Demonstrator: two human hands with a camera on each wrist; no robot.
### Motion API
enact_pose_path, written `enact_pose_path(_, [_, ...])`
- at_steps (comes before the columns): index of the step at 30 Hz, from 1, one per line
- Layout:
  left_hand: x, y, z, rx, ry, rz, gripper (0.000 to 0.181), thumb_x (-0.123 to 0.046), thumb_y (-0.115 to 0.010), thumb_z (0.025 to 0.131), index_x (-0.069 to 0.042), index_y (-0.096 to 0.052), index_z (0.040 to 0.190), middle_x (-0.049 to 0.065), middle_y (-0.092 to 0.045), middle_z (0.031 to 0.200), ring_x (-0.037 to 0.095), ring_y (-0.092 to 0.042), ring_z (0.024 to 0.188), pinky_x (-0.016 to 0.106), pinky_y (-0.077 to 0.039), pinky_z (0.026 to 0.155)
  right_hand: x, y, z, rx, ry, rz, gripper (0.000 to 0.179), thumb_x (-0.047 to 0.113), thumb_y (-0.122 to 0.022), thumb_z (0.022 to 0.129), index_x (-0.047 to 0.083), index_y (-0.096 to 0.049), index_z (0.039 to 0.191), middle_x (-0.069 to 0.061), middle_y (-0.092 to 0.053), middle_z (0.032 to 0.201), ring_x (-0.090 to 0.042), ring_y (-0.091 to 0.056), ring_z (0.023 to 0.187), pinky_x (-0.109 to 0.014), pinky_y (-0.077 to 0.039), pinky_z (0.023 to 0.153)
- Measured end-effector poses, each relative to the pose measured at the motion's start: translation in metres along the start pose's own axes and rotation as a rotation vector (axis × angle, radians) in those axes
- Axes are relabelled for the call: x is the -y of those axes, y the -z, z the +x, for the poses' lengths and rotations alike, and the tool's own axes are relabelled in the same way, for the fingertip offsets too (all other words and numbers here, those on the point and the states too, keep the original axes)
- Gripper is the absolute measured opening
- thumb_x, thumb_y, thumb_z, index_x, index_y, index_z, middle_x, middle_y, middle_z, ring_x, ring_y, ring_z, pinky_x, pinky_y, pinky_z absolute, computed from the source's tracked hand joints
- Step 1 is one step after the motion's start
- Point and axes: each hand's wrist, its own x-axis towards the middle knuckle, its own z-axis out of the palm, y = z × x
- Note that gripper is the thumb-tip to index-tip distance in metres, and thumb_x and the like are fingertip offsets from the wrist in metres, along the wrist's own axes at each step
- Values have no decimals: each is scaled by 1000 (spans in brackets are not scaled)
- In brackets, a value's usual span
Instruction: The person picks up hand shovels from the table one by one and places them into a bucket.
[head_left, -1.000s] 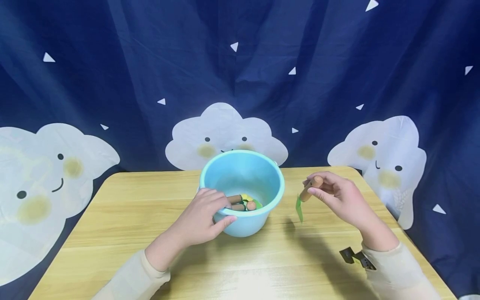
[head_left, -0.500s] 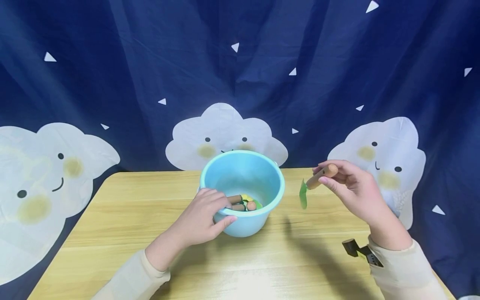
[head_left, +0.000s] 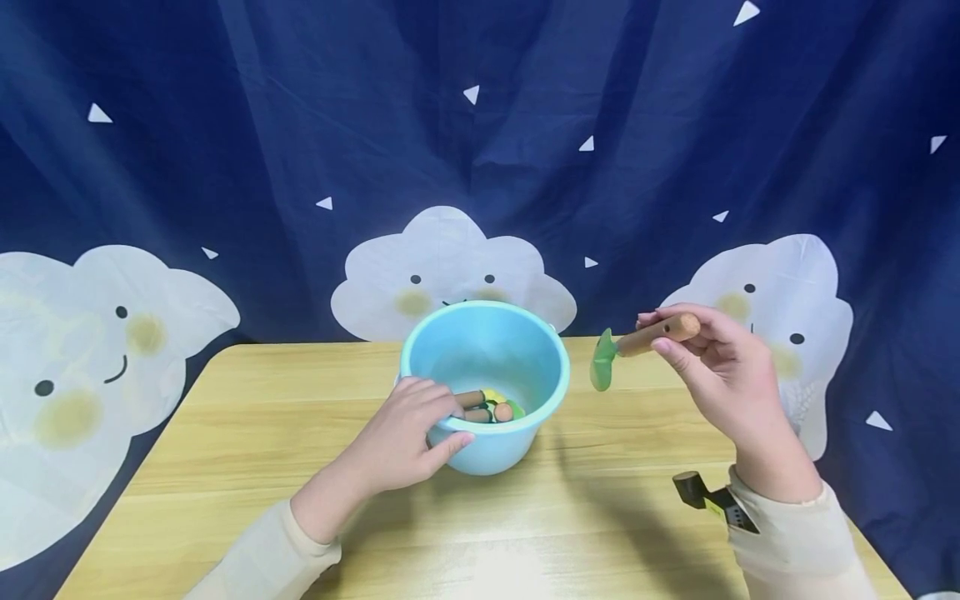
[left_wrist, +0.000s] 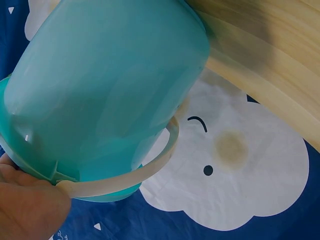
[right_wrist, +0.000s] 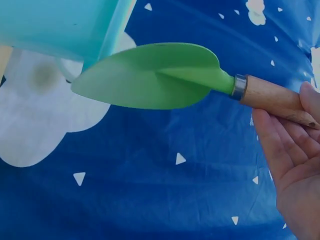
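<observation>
A light blue bucket (head_left: 487, 450) stands upright on the wooden table. My left hand (head_left: 408, 433) grips its near-left rim, thumb outside and fingers over the edge. Inside lie tools with wooden handles (head_left: 474, 406) and bits of green and yellow; their heads are mostly hidden by the wall. To the right of the bucket, my right hand (head_left: 723, 375) holds a small garden trowel (right_wrist: 155, 77) by its wooden handle, above the table. Its green blade points left toward the bucket, and a metal collar joins blade and handle.
The bucket's pale carrying handle (left_wrist: 130, 177) hangs at its side in the left wrist view. Behind the wooden table (head_left: 247, 450) hangs a dark blue curtain (head_left: 480, 150) printed with clouds and white triangles. A wrist camera (head_left: 712, 500) sits at the right sleeve.
My right hand has risen and moved right, tilting the trowel from blade-down to nearly level, its blade turned toward the bucket. The left hand and bucket have stayed put.
</observation>
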Motion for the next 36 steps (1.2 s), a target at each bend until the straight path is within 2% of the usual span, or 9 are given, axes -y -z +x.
enact_pose_path(4, [1, -1, 0, -5, -4, -1, 21, -40, -66, 93, -21, -59, 86, -10, -68, 99, 11, -57, 89, 38, -40, 87, 2, -5, 2, -60, 47, 26, 29, -15, -67, 87, -22, -57, 113, -14, -73, 109, -18, -71, 98, -19, -53, 82])
enact_pose_path(11, [1, 0, 0, -5, -5, 2, 21, -40, -65, 93, -21, -59, 86, -11, -68, 100, 11, -57, 89, 38, -41, 86, 5, -25, 6, -199, 149, 153, 33, -7, -73, 86, -25, -57, 108, -19, -73, 105, -23, -72, 98, -24, -54, 86])
enact_pose_path(15, [0, 0, 0, -3, -4, 1, 20, -39, -66, 93, -21, -59, 86, -11, -68, 100, 11, -57, 89, 39, -41, 85, 0, -37, 6, -216, 181, 186, 34, -5, -74, 86, -25, -57, 108, -20, -73, 104, -25, -72, 98, -26, -55, 86])
enact_pose_path(19, [0, 0, 0, -1, -1, 1, 20, -38, -66, 93, -21, -60, 86, -11, -68, 99, 11, -57, 89, 39, -41, 86, -8, -47, 5, -172, 145, 209, 31, -9, -71, 87, -23, -57, 111, -20, -72, 106, -27, -71, 101, -28, -55, 87])
enact_pose_path(24, [0, 0, -1, 0, 2, 2, 21, -39, -66, 93, -21, -60, 86, -11, -68, 100, 11, -57, 90, 39, -41, 87, -17, -60, 4, -117, 88, 188, 29, -11, -67, 89, -20, -57, 114, -16, -72, 109, -25, -71, 103, -26, -55, 85])
enact_pose_path(36, [0, 1, -1, -4, 1, -1, 21, -40, -66, 93, -21, -60, 86, -12, -65, 93, 10, -55, 87, 38, -40, 85, -29, -84, -1, -126, -5, 145, 32, -23, -63, 85, -16, -57, 116, -15, -72, 110, -21, -71, 100, -28, -55, 87])
